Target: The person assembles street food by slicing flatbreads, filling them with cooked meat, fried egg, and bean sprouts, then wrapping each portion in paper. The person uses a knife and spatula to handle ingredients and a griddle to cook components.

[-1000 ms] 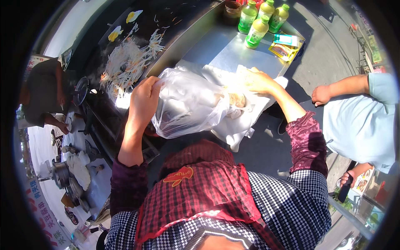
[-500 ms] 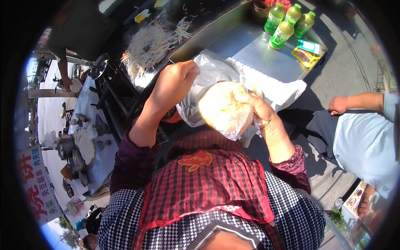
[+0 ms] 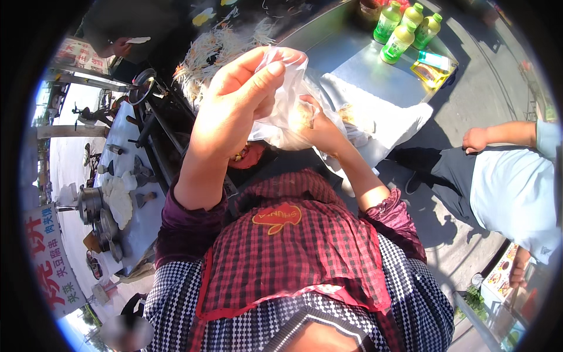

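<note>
Pinching the flimsy-looking bag [image 3: 295, 85] by its edge in my left hand [image 3: 243, 88], I clasp soft-looking bread [image 3: 302, 117] in my right [image 3: 324, 130].

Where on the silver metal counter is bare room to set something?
The silver metal counter is bare between the crumpled white cloth and the green-capped plastic bottles. Crowded: beside those bottles, around the flat yellow packet, and near the translucent plastic bag.
</note>
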`<state>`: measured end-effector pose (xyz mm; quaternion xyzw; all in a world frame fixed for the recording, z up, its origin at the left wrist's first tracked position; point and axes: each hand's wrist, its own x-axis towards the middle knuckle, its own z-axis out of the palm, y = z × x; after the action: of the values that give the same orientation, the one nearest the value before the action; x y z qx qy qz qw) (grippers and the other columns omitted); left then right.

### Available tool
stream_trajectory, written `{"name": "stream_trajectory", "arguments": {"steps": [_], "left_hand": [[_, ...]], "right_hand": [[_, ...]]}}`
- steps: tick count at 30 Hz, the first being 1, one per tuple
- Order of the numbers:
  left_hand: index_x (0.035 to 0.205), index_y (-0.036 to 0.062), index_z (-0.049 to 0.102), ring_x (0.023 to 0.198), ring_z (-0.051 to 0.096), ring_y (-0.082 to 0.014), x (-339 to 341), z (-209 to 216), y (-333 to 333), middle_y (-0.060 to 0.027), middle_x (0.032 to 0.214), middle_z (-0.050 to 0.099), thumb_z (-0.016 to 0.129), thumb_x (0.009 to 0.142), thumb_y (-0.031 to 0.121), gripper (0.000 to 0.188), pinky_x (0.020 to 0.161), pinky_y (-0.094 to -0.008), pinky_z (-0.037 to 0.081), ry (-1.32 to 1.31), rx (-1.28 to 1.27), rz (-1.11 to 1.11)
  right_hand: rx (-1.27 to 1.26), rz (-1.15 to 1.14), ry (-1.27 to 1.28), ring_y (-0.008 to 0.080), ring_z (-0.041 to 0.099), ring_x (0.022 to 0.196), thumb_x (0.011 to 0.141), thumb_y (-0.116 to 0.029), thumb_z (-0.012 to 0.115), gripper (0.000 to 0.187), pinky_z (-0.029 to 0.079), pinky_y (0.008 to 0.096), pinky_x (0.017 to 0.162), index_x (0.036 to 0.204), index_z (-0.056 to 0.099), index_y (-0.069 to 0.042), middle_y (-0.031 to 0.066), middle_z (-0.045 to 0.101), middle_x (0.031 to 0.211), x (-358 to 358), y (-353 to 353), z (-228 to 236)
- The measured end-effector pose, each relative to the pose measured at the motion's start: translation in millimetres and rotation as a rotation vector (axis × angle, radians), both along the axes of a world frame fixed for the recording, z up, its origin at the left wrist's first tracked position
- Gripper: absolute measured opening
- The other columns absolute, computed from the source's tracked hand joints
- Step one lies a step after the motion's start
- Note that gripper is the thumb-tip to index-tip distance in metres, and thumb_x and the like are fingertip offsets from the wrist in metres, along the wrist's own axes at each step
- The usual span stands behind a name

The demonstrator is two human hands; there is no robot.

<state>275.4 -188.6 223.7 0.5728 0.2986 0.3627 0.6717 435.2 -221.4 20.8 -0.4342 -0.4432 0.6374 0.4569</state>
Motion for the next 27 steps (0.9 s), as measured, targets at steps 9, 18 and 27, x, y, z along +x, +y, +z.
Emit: {"name": "stream_trajectory", "arguments": {"steps": [9,18,27], "left_hand": [[0.141,-0.0062,0.052,0.06,0.031,-0.0005,-75.8,-0.4,-15.4,0.0048,0.079,0.044,0.052,0.104,0.013,0.042,0.051,-0.0168,0.025,0.04,-0.247,0.282],[0.129,-0.0048,0.059,0.057,0.033,-0.001,-99.8,-45.8,-24.3,0.0042,0.077,0.048,0.052,0.103,0.012,0.031,0.05,-0.0181,0.026,0.028,-0.347,0.315],[0.131,-0.0027,0.06,0.058,0.031,-0.0004,-113.2,-66.3,-19.0,0.0068,0.075,0.045,0.054,0.103,0.014,0.033,0.051,-0.0178,0.025,0.08,-0.387,0.399]], "right_hand": [[0.186,-0.627,-0.869,0.0415,0.07,0.095,0.097,-0.02,0.06,0.034,0.054,0.0445,0.086,0.12,0.062,0.004,0.0226,0.072,0.101,89.4,-39.4,17.0],[-0.379,-0.302,-0.732,0.0342,0.069,0.109,0.094,-0.027,0.066,0.048,0.055,0.0407,0.092,0.129,0.053,0.002,0.0268,0.066,0.117,119.9,3.0,-64.0],[-0.306,-0.485,-0.261,0.034,0.067,0.112,0.091,-0.024,0.07,0.051,0.058,0.0405,0.091,0.132,0.05,-0.002,0.0252,0.061,0.128,103.2,36.3,-127.1]]}}
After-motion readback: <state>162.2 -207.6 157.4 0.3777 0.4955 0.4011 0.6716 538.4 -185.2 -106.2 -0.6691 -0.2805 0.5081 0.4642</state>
